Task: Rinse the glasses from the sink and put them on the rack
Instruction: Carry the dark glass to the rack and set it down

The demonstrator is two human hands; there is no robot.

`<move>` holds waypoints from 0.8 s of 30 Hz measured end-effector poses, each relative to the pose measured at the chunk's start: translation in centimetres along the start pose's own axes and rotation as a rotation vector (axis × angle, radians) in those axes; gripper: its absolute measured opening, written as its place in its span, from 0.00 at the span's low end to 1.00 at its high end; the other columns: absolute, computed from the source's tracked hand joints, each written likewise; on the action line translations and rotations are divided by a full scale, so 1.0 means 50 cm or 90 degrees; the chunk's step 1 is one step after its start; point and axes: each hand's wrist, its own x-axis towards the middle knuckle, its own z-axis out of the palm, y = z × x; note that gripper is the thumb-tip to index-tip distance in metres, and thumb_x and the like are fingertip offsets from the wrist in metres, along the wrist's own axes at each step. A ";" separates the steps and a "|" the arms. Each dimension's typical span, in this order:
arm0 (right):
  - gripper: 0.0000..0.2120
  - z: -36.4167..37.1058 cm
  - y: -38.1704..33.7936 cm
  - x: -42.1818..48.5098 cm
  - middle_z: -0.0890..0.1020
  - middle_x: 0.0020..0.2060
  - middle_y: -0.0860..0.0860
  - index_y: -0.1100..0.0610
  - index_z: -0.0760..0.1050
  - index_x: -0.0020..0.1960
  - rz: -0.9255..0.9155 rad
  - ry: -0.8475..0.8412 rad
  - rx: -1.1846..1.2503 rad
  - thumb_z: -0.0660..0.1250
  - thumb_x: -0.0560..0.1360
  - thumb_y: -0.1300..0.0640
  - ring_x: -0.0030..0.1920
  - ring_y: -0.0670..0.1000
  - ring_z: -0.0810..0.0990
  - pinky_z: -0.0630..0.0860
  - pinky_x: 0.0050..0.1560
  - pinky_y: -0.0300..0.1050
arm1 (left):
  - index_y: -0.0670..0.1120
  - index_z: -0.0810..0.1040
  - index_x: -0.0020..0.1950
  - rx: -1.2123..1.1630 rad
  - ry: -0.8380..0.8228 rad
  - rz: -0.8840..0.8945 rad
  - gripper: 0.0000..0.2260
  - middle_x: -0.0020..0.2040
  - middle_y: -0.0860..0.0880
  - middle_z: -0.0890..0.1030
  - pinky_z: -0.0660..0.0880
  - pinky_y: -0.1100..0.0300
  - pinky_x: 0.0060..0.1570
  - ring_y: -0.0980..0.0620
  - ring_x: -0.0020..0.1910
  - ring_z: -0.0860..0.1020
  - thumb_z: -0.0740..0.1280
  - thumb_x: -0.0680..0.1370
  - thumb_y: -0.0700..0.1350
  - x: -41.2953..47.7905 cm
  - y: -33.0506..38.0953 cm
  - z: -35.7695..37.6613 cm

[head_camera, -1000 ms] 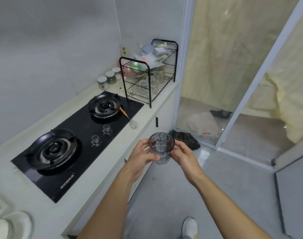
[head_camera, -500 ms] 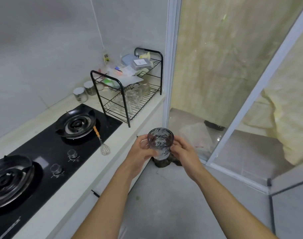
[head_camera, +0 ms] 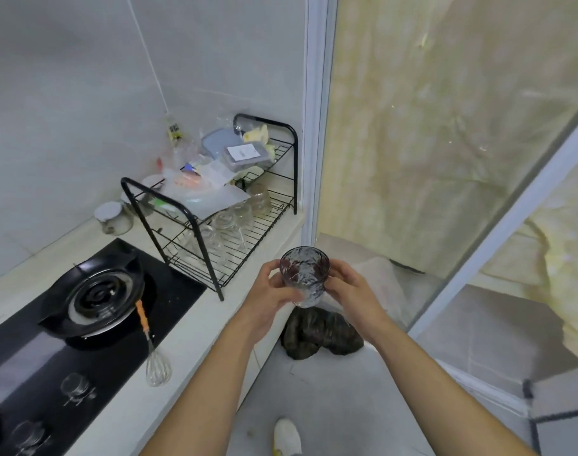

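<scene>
A textured, dark-tinted glass (head_camera: 303, 276) is held upright between both hands, just off the counter's front edge. My left hand (head_camera: 269, 291) wraps its left side and my right hand (head_camera: 350, 291) its right side. The black wire rack (head_camera: 222, 255) stands on the counter at the far end, a little left of and beyond the glass. Several clear glasses (head_camera: 230, 222) sit upside down on its lower shelf. The sink is out of view.
A black gas hob (head_camera: 83, 324) fills the counter on the left, with a whisk (head_camera: 153, 350) lying by its burner. Jars (head_camera: 111, 218) stand against the wall. Bags and boxes (head_camera: 215, 166) crowd the rack's top shelf. A dark bundle (head_camera: 320, 334) lies on the floor by the glass door frame (head_camera: 314, 126).
I have walked along the counter toward the rack, so the rack is nearer and larger and the hob has slid left. Both hands keep the same hold on the glass.
</scene>
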 end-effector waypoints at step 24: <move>0.22 -0.018 -0.067 0.550 0.80 0.55 0.52 0.54 0.73 0.59 0.143 -0.253 -0.218 0.68 0.66 0.54 0.60 0.53 0.79 0.74 0.68 0.52 | 0.41 0.78 0.64 -0.110 0.289 -0.021 0.31 0.59 0.42 0.86 0.79 0.54 0.60 0.43 0.61 0.83 0.75 0.60 0.34 0.384 0.087 0.026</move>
